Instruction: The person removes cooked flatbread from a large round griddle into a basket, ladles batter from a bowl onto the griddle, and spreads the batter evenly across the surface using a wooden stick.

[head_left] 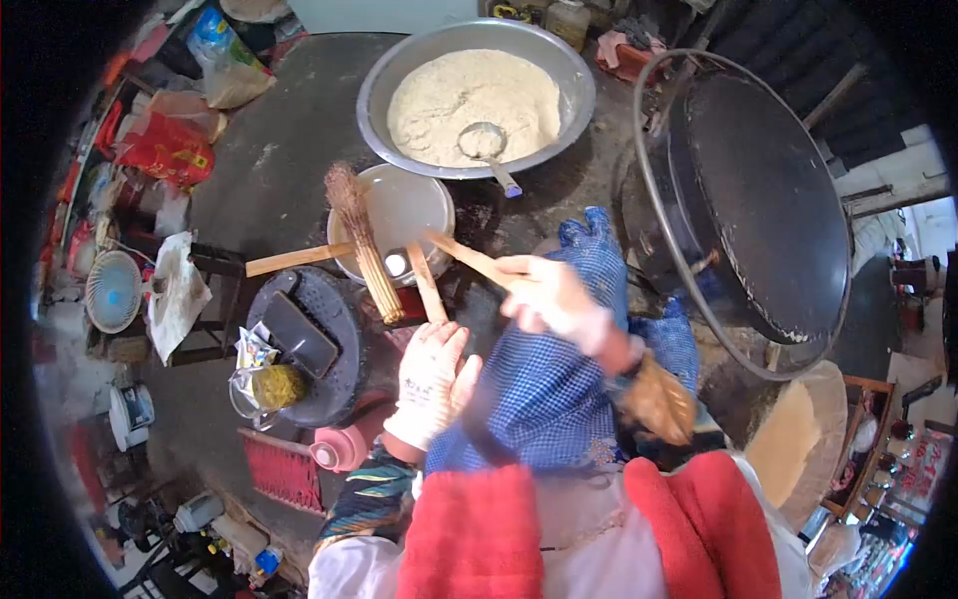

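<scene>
Fingers (518,266) of the right hand (557,301) grip a wooden stick (467,258).

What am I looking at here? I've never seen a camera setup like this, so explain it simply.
There's no machine: a person is working with their own two hands. The single picture comes from a camera worn on the head, looking forward and down.

The blurred right hand holds a flat, pale wooden stick, its far end over the edge of a small, pale round bowl. The left hand, in a white glove with dark print, is by the near end of a second wooden stick; I can't tell whether it grips it. A brown bristle brush lies across the bowl.

Beyond stands a large, grey metal basin of pale, thick mixture, with a metal ladle in it. To the right is a big, round black plate.
</scene>
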`<state>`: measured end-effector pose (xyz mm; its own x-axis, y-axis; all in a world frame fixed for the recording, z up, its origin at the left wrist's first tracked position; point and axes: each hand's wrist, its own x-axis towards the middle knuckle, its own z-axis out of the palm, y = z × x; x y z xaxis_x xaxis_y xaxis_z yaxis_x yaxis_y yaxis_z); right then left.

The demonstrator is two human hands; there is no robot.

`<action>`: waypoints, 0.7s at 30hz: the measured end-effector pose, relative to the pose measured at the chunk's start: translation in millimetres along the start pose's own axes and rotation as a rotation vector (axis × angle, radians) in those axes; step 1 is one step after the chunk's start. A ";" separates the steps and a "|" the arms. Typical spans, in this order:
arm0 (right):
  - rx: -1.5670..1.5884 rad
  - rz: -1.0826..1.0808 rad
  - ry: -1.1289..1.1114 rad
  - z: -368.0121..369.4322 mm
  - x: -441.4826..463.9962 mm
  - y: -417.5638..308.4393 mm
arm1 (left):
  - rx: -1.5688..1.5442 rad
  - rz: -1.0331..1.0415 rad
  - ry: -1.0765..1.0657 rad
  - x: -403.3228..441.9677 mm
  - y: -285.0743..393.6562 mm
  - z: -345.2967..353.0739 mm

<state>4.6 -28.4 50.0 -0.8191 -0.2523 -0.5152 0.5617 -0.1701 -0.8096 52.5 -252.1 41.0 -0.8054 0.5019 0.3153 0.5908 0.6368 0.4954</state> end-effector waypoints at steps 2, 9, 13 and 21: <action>-0.234 -0.135 0.008 -31.8 -70.6 -30.4 | -0.044 0.067 -0.055 10.2 -2.6 -5.3; 0.184 -0.169 0.077 -78.9 -179.0 -7.8 | -0.800 -0.665 -0.269 65.3 -39.2 -19.3; 0.104 0.083 0.009 -56.1 -119.2 19.8 | -1.570 -1.026 -0.153 149.4 -80.1 52.3; 0.268 -0.254 0.559 -57.0 -59.7 78.9 | -1.640 -0.974 -0.206 255.0 -133.1 175.4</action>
<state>91.1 27.5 0.8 -0.8264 0.3458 -0.4443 0.2938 -0.4084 -0.8642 -223.1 -106.2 -86.4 -0.6914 0.4949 -0.5264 -0.7105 -0.3337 0.6195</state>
